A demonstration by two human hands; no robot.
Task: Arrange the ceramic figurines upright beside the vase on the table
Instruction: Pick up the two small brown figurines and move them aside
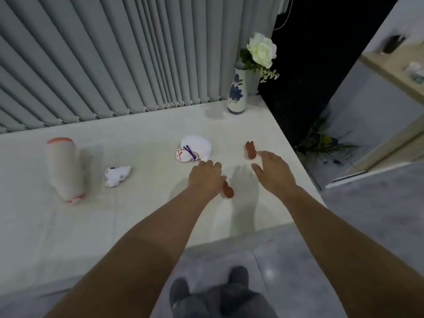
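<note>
Scene: pale table (128, 226) seen from above by a person standing at its near edge, both bare forearms reaching forward over it; grey vertical blinds (103, 53) hang behind the far edge.
Vase: tall white vase (236, 92) painted with blue flowers, upright at the far right corner of the table, holding a white rose (262, 49) with green leaves.
Left hand: left hand (206, 179) lies palm down, fingers curled around a small red-brown figurine (228, 191); the figurine's rounded end sticks out from under the right side of the hand, low against the table top.
Right hand: right hand (274, 172) hovers palm down with fingers spread apart and holds nothing; its fingertips are just beside a second red-brown figurine (250, 150), and contact cannot be judged.
Second red-brown figurine: lying flat near the right edge of the table, two ear-like points aimed away from the person, well apart from the vase.
White figurine: round white figurine (193, 150) with red and purple markings, tipped on its side, just beyond the left hand.
Small white figurine: small white figurine (117, 175) with dark spots, lying on its side further left.
Large figurine: tall cream figurine (64, 167) with pink ends, tilted or lying at the left of the table; blurred.
Floor: grey tiles (298, 260) below, with the person's dark shoes (238, 275) at the bottom.
</note>
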